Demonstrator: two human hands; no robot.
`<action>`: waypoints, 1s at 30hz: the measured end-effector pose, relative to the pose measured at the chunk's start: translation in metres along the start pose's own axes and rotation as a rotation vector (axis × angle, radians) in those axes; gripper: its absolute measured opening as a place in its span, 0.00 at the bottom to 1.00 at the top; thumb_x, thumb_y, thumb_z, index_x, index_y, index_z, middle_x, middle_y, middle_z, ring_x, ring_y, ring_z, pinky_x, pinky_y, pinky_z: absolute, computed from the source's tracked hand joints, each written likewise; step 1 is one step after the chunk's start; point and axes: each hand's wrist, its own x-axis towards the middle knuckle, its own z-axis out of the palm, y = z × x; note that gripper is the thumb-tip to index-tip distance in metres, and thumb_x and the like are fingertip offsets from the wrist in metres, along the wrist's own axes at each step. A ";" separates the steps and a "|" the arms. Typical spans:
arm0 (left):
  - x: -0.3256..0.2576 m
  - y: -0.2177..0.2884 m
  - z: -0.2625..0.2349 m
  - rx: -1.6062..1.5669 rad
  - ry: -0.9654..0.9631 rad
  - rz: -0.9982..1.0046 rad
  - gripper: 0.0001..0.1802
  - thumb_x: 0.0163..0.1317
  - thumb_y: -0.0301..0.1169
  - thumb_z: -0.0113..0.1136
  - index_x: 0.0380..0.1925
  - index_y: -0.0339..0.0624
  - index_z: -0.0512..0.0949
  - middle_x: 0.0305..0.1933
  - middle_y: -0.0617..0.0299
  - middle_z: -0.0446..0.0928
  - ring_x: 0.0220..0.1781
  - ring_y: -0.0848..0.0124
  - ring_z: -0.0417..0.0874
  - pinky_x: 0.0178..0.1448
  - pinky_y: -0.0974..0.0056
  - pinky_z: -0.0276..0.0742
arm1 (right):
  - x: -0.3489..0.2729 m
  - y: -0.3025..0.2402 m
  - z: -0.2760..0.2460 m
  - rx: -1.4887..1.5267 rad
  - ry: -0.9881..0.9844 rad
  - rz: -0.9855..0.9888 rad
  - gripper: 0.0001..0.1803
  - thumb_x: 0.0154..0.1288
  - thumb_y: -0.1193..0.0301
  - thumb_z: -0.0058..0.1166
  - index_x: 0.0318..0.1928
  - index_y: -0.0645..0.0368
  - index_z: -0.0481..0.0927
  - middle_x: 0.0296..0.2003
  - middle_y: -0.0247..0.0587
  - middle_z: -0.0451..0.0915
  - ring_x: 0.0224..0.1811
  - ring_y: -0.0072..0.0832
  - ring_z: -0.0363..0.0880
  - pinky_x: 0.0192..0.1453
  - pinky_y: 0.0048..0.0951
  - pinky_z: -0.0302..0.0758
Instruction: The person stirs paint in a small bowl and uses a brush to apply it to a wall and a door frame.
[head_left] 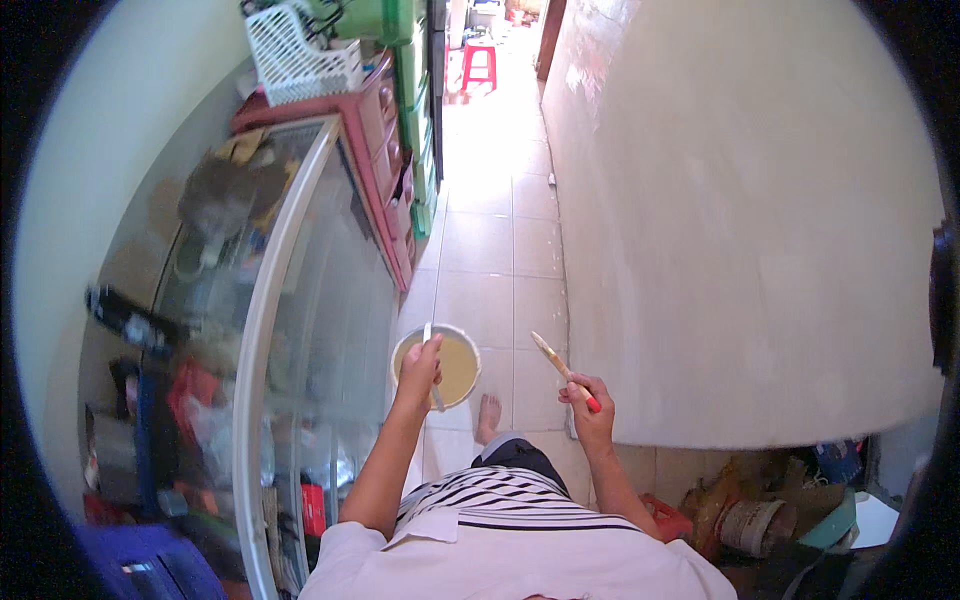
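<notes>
My left hand (420,366) is closed around the white handle of a paint bucket (462,378), which hangs in front of me on the left. Inside the round white rim is beige liquid. Off to the right, my right hand (590,402) grips a paintbrush (552,358) by its red-ended handle. The bristles point up and away from me, apart from both the bucket and the wall. Close beside the brush, on its right, rises a large pale wall (700,250) with a patchy surface.
A glass display case (290,230) runs along my left, with pink drawers (375,150), a white basket (300,60) and green drawers (418,120) beyond. A red stool (480,65) stands far down the tiled passage (478,240). At lower right lies a stained container (750,527).
</notes>
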 end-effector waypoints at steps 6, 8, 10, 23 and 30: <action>0.093 0.070 0.016 0.103 0.202 -0.036 0.14 0.68 0.44 0.57 0.30 0.48 0.72 0.16 0.76 0.60 0.15 0.83 0.59 0.20 0.72 0.55 | 0.193 -0.041 0.029 -0.163 -0.082 -0.124 0.08 0.69 0.76 0.55 0.46 0.64 0.79 0.37 0.39 0.77 0.36 0.24 0.81 0.42 0.25 0.81; 0.132 0.086 0.021 0.054 0.156 -0.004 0.14 0.69 0.44 0.56 0.29 0.49 0.71 0.16 0.77 0.60 0.15 0.84 0.59 0.19 0.73 0.55 | 0.248 -0.044 0.043 -0.098 -0.077 -0.092 0.08 0.68 0.76 0.55 0.46 0.64 0.80 0.36 0.38 0.77 0.36 0.24 0.81 0.42 0.25 0.81; 0.172 0.104 0.029 0.038 0.150 -0.001 0.14 0.69 0.44 0.55 0.29 0.49 0.71 0.16 0.77 0.60 0.15 0.84 0.58 0.19 0.73 0.55 | 0.295 -0.040 0.059 -0.072 -0.081 -0.100 0.08 0.68 0.76 0.56 0.46 0.64 0.80 0.36 0.38 0.77 0.37 0.24 0.81 0.42 0.25 0.81; 0.477 0.223 0.149 0.013 0.042 -0.085 0.14 0.68 0.44 0.57 0.30 0.48 0.70 0.19 0.77 0.59 0.16 0.84 0.59 0.20 0.73 0.55 | 0.579 -0.033 0.109 -0.194 -0.016 -0.003 0.08 0.68 0.74 0.56 0.45 0.64 0.81 0.38 0.39 0.76 0.37 0.23 0.81 0.43 0.25 0.83; 0.644 0.308 0.242 -0.017 -0.057 -0.040 0.15 0.68 0.45 0.57 0.33 0.46 0.70 0.19 0.75 0.58 0.18 0.83 0.57 0.23 0.72 0.55 | 0.749 -0.037 0.130 -0.229 0.121 -0.110 0.09 0.67 0.75 0.57 0.45 0.64 0.81 0.39 0.41 0.76 0.36 0.26 0.81 0.43 0.25 0.83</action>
